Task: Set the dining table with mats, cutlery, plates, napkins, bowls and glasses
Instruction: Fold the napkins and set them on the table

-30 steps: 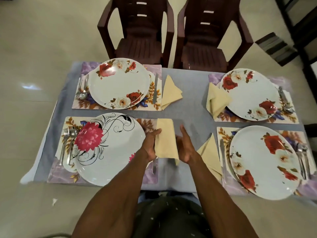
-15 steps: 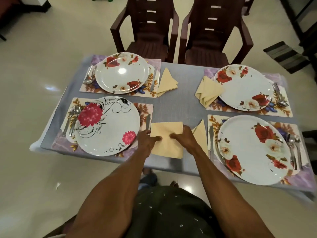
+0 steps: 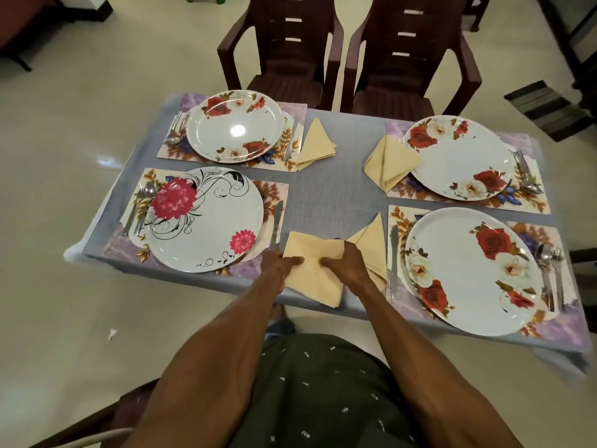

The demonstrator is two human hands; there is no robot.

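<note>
From the head camera, both hands work a yellow napkin (image 3: 311, 273) at the near edge of the grey-clothed table (image 3: 329, 195), between the pink-flower plate (image 3: 203, 219) and the near rose plate (image 3: 468, 270). The left hand (image 3: 281, 265) pinches its left side; the right hand (image 3: 347, 265) seems to grip its right side, fingers curled, though partly hidden.

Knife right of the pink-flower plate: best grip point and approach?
Probably the handle end of the knife, nearest the table's front edge. It lies flat on the mat, lengthwise front to back, with the pink-flower plate close on its left. So come from above and from the right side, pinching across the narrow handle. The left hand is closest, but it now holds the napkin.
</note>
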